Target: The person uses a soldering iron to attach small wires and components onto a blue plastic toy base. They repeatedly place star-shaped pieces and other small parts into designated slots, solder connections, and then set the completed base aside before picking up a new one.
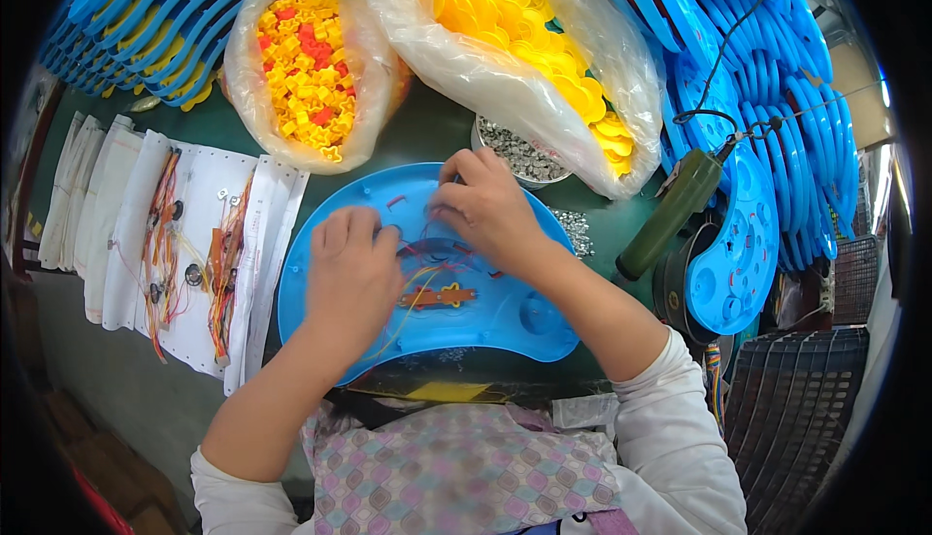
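A blue kidney-shaped plastic shell (pixel 505 326) lies hollow side up in front of me. Inside it sits a narrow brown circuit board (pixel 422 299) with a yellow star-shaped piece (pixel 454 294) at its right part. Thin red and yellow wires (pixel 419 271) run loosely above the board. My left hand (pixel 354 263) is over the shell's left part, fingers curled and slightly blurred. Toward the far rim, my right hand (pixel 490 210) has its fingers bent together in a pinch. The fingers hide whatever either hand holds.
Bags of small yellow and red pieces (pixel 306 64) and larger yellow discs (pixel 524 40) stand behind, beside a tub of screws (pixel 515 150). A green electric screwdriver (pixel 670 215) hangs at right near stacked blue shells (pixel 777 127). White sheets with wired boards (pixel 199 253) lie left.
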`<control>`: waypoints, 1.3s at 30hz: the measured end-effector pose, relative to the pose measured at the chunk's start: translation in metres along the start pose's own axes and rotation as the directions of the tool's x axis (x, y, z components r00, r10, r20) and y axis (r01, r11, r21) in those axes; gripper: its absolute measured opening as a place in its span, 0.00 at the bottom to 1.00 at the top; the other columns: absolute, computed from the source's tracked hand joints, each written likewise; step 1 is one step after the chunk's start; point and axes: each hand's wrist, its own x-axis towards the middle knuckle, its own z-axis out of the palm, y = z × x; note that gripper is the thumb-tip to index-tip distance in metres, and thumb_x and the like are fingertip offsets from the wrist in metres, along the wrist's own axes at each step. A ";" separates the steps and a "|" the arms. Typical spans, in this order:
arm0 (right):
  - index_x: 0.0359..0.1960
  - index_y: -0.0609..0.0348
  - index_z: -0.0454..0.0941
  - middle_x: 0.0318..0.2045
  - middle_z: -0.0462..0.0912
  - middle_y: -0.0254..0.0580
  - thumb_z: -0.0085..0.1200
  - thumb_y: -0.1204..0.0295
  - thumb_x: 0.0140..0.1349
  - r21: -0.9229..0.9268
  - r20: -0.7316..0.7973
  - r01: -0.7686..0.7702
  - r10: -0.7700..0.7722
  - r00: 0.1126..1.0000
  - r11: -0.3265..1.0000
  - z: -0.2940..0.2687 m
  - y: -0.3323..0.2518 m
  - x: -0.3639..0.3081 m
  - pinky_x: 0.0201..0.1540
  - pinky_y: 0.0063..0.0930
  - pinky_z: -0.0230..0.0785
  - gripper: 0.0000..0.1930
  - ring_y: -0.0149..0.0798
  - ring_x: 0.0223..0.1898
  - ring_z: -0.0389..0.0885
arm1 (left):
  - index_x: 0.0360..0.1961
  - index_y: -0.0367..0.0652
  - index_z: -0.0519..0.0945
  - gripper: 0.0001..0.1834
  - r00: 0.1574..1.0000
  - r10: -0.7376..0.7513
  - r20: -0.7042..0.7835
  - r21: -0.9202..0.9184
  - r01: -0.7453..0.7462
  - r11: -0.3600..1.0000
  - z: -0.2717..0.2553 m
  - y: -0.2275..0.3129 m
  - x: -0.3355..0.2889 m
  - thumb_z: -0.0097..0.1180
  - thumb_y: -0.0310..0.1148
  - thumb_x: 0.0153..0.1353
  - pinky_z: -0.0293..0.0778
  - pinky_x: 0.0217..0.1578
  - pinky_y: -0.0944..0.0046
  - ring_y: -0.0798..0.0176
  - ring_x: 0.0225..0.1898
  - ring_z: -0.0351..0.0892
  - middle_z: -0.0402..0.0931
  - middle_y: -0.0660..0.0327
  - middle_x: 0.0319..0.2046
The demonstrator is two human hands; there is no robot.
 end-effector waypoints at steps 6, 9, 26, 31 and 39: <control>0.33 0.53 0.85 0.39 0.75 0.41 0.63 0.71 0.57 -0.191 0.121 0.093 -0.070 0.990 0.977 0.002 0.000 -0.003 0.47 0.42 0.67 0.03 0.45 0.44 0.73 | 0.40 0.41 0.82 0.17 0.997 0.001 0.083 -0.007 -0.001 1.000 -0.004 0.002 0.019 0.71 0.31 0.48 0.69 0.54 0.51 0.50 0.51 0.72 0.74 0.55 0.44; 0.37 0.53 0.85 0.38 0.74 0.41 0.60 0.71 0.58 -0.210 0.256 0.127 -0.070 0.964 0.969 -0.008 -0.009 -0.003 0.47 0.43 0.68 0.06 0.47 0.41 0.73 | 0.45 0.42 0.81 0.23 0.995 -0.032 0.095 -0.035 0.036 0.999 0.009 0.004 0.025 0.74 0.30 0.47 0.68 0.54 0.52 0.51 0.50 0.71 0.73 0.56 0.46; 0.37 0.53 0.84 0.34 0.76 0.37 0.67 0.71 0.55 -0.164 0.104 -0.132 0.151 0.983 0.977 -0.034 -0.011 -0.044 0.41 0.38 0.75 0.09 0.43 0.40 0.78 | 0.47 0.50 0.82 0.19 0.994 0.110 -0.009 -0.082 -0.111 0.990 0.026 0.006 0.025 0.69 0.29 0.52 0.67 0.59 0.47 0.48 0.58 0.70 0.72 0.55 0.49; 0.32 0.54 0.81 0.34 0.74 0.38 0.66 0.71 0.53 -0.314 0.109 0.045 -0.011 0.994 0.948 -0.033 -0.002 -0.039 0.43 0.37 0.74 0.07 0.43 0.39 0.76 | 0.48 0.51 0.82 0.23 0.996 0.094 -0.008 -0.072 -0.094 0.993 0.026 0.006 0.023 0.72 0.29 0.49 0.66 0.60 0.47 0.49 0.59 0.70 0.72 0.57 0.50; 0.31 0.57 0.82 0.36 0.76 0.40 0.61 0.70 0.58 -0.260 0.215 0.069 -0.012 0.976 0.963 -0.027 -0.002 -0.045 0.44 0.36 0.73 0.05 0.43 0.42 0.76 | 0.51 0.53 0.82 0.27 0.997 0.083 0.011 -0.064 -0.082 0.995 0.029 0.004 0.021 0.73 0.28 0.47 0.67 0.60 0.49 0.49 0.60 0.70 0.72 0.58 0.52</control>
